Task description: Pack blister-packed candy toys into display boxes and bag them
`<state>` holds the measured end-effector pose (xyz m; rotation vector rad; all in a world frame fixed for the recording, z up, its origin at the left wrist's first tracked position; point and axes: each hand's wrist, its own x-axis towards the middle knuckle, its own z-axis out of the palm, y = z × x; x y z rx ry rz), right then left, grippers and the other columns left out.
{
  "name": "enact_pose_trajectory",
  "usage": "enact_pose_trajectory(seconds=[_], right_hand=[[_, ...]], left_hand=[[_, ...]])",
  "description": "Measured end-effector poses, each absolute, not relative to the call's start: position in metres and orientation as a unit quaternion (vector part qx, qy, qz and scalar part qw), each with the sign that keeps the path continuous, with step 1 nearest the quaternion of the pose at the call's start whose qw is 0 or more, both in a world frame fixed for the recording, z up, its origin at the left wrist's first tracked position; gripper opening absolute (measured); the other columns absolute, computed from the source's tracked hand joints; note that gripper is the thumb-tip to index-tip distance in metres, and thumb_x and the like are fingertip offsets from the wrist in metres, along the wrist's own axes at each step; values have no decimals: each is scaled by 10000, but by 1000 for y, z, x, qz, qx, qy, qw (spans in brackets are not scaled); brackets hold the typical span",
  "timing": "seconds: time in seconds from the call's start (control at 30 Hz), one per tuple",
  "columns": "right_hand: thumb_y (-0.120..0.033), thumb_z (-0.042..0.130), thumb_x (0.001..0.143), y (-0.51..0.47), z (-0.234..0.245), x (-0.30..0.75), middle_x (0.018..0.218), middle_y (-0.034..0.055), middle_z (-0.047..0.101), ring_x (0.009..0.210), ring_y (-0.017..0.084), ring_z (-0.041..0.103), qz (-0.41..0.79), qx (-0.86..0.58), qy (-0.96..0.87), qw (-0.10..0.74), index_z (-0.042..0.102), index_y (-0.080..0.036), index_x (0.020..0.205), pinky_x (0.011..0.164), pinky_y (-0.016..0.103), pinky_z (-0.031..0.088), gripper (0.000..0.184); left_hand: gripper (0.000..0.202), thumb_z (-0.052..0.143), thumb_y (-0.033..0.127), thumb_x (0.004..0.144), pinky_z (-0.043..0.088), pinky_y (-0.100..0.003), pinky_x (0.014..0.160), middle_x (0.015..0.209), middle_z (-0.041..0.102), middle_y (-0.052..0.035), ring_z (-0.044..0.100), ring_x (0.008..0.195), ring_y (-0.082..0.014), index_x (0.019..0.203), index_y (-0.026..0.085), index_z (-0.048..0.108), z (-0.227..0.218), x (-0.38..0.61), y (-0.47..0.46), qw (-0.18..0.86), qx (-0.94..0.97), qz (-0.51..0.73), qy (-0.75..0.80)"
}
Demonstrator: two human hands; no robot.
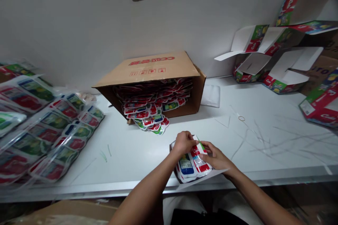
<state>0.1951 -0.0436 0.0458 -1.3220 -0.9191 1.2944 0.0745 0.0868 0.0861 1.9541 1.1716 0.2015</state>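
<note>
At the table's front edge, a small open carton [211, 175] holds several shiny red, white and blue sachets [186, 167]. My left hand [184, 143] reaches over the carton's far side, fingers closed in a pinch at the top of a red-and-white sachet [196, 158]. From the right, my right hand [216, 156] grips that sachet, its thumb lying across the front and its fingers curled by the carton's far right edge. The exact spot where the left fingertips meet the sachet is partly hidden.
Behind my hands, a brown cardboard box [155, 68] lies on its side, sachets spilling out. Wrapped packs of sachets [50, 130] are piled left. Open printed cartons [280, 74] stand right. A rubber band [241, 118] and loose strands lie on the white table [126, 158].
</note>
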Motion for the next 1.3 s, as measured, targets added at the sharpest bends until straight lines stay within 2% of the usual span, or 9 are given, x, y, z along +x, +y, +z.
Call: enact_pose_trajectory(seconds=[0.17,0.3,0.4,0.5,0.6,0.73,0.87,1.1,1.3], right_hand=[[-429,693,775,-52,48,203,1303,137,573,1217,289,539,579,-517,-426,465,333,-217,1393,1004,486,452,746],[-396,684,758,-52,39,209,1428,164,410,1236,293,502,507,-592,-473,411,225,-214,1469,995,485,454,866],[-386,692,741,-51,37,213,1439,140,365,1292,306,423,403,-630,-543,382,357,-235,1415,1037,498,408,768],[-393,680,759,-51,43,214,1355,118,441,1216,281,479,378,-623,-570,380,463,-231,1324,989,451,452,626],[-417,630,814,-54,52,211,1271,105,510,1068,237,561,428,-617,-526,399,454,-226,1321,840,368,521,570],[-455,597,836,-62,57,208,1230,112,546,1056,243,579,488,-609,-460,424,470,-206,1294,764,334,530,536],[-425,648,794,-67,58,206,1232,119,555,1116,262,563,509,-600,-426,447,478,-199,1278,795,346,523,560],[-425,692,762,-69,59,207,1215,127,575,1136,271,566,560,-560,-385,473,421,-195,1314,815,367,540,657],[-428,560,866,-63,42,206,1290,100,548,1049,222,598,514,-570,-392,508,485,-241,1256,841,374,539,440]], left_hand=[[78,692,223,733,434,-242,557,634,657,-4,604,581,-157,726,173,633,88,71,77,414,786,114,445],[159,689,219,734,438,-253,593,665,652,4,600,612,-167,883,186,642,100,67,68,412,791,149,427],[209,643,260,791,463,-268,706,800,673,-18,623,751,-178,993,207,628,115,58,63,404,786,188,429],[149,583,317,842,469,-294,804,925,671,-48,625,884,-194,934,208,628,127,50,59,434,733,214,478],[159,604,344,826,509,-302,672,714,677,-35,655,689,-192,786,191,609,129,56,57,515,669,162,510],[265,646,332,804,515,-306,483,486,630,-38,618,444,-190,617,161,569,118,83,59,617,595,47,513],[243,673,252,781,545,-316,501,409,586,-21,621,439,-192,592,163,550,109,101,59,648,542,12,535],[233,605,201,854,565,-287,540,444,580,-5,604,432,-137,642,156,518,109,102,49,661,496,37,562],[187,592,151,846,568,-302,557,434,540,39,633,476,-157,683,179,503,104,103,42,625,527,76,571]])
